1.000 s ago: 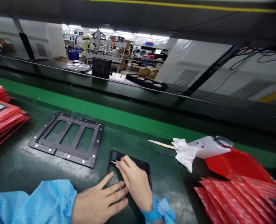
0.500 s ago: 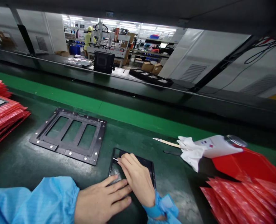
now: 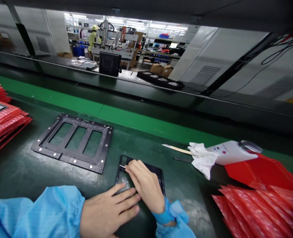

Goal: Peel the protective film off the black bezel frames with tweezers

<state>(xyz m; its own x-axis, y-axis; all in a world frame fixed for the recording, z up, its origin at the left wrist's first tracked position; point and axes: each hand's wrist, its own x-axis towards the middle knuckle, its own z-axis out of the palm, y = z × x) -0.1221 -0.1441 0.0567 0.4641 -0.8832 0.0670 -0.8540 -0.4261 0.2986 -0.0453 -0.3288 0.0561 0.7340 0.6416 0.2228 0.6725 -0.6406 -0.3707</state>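
A dark rectangular panel with a raised black rim [image 3: 156, 171] lies flat on the green bench, partly hidden under both hands. My left hand [image 3: 111, 206] rests on its near left part, fingers spread and holding nothing. Pinched in my right hand [image 3: 146, 185] is a thin tool with a bright metal tip [image 3: 122, 166]; its grip is hidden by my fingers, so its kind does not show. That tip is at the panel's far left corner. Left of the panel lies a black fixture frame [image 3: 74, 142] with three openings and several round metal dots.
Red bubble-wrap sleeves are stacked at left [image 3: 7, 122] and right [image 3: 262, 208]. A craft knife [image 3: 177, 149], a white cloth [image 3: 202, 158] and a white bottle lying on its side [image 3: 230, 152] are at right. Beyond the ledge stands a person in yellow [image 3: 93, 39].
The view has shifted slightly, moving the bench items a little within the picture. Both hands keep nearly the same place on the panel, and the tool tip stays near its far left corner.
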